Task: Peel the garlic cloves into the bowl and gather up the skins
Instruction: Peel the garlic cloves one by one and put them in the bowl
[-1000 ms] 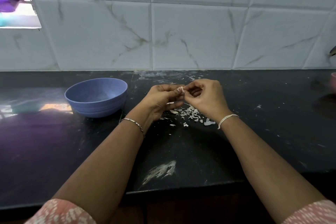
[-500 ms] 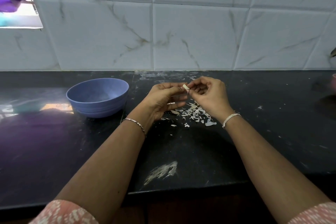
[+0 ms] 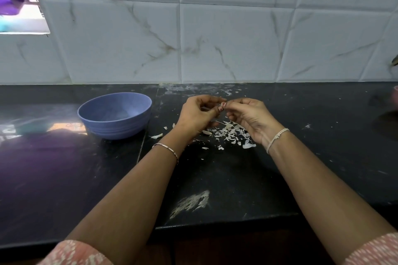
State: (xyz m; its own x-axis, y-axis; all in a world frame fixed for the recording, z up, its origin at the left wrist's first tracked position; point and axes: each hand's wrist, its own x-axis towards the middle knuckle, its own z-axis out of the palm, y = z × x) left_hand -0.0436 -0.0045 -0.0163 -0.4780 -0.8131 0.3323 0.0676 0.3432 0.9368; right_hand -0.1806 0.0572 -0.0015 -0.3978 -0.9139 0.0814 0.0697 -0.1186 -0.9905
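Bowl [image 3: 116, 128], blue, sits far left on the dark countertop [image 3: 215, 178], upright, mouth open to the hands. Left hand [image 3: 197, 115] is next, held above the countertop just right of the bowl, fingers curled, thumb and forefinger pinching the garlic clove [image 3: 221, 106]. Clove sits where the two sets of fingertips meet, lifted off the countertop and touching neither it nor the bowl. Only a small pale end shows. Its long axis seems to run left to right, from one hand to the other, but too little is visible to be sure. Skins [image 3: 231, 133] lie scattered on the countertop directly below both hands, with a few strays out toward the bowl. Right hand [image 3: 251, 117] meets the clove from the right, fingers curled, fingertips closed on its right end.

Judgement: peeling is under way and the skins are not yet gathered. Bowl lies left of the clove, so the left hand is the nearer one for the drop, a short carry leftward over the rim
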